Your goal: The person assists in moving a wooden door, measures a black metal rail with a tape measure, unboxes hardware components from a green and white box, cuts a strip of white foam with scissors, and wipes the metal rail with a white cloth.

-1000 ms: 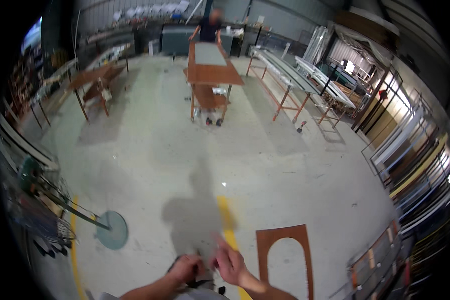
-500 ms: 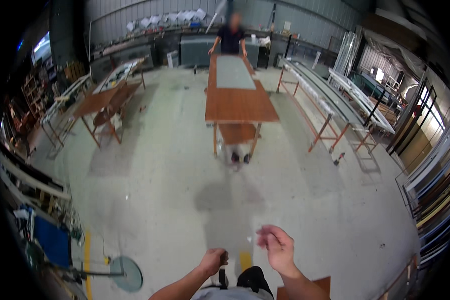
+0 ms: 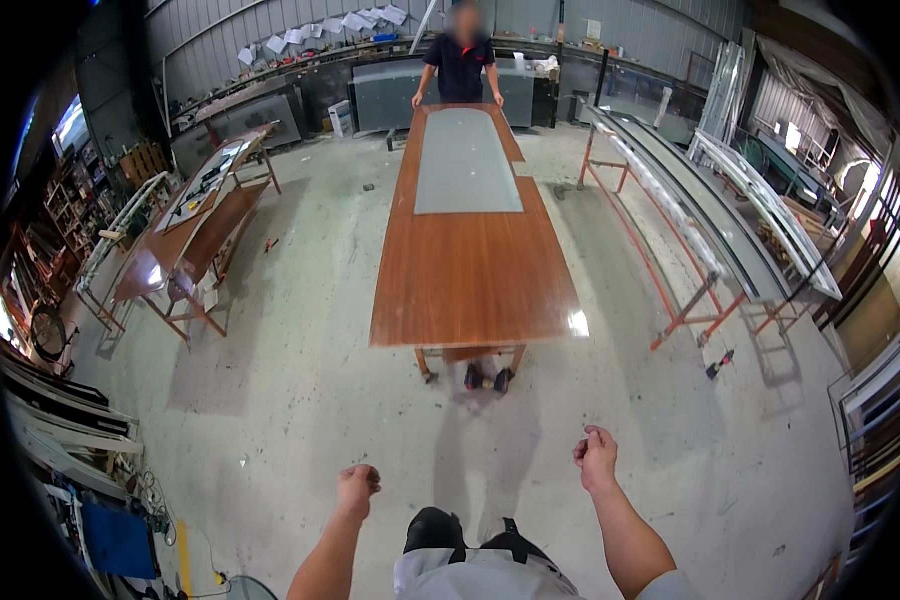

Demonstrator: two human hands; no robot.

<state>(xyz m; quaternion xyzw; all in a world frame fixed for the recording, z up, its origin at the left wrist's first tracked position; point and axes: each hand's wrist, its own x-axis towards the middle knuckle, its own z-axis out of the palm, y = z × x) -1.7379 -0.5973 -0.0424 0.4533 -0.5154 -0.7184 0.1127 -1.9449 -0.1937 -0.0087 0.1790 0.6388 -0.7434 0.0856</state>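
My left hand [image 3: 359, 490] hangs in the air over the floor with its fingers curled in, and nothing shows in it. My right hand [image 3: 596, 458], farther to the right, is likewise loosely closed and touches nothing. Ahead of both hands stands a long table bearing a brown wood-grain panel [image 3: 478, 280], its near edge closest to me. A pale grey-green glass pane [image 3: 467, 165] with a rounded far end takes up the far part of the panel. At that end a person in a dark shirt [image 3: 459, 75] has both hands on the panel's corners.
At left is a low brown bench [image 3: 160, 250] with tools. Metal racks [image 3: 660, 230] carrying long frames run along the right. A red-and-black power tool [image 3: 720, 364] is on the floor beside them. Long profiles [image 3: 875, 440] are stacked at the right edge, and a blue sheet [image 3: 118, 540] stands lower left.
I have come closer to the brown panel, which looks larger and nearer. My hands have spread apart, and the right one's fingers have drawn in. The other person stays at the far end.
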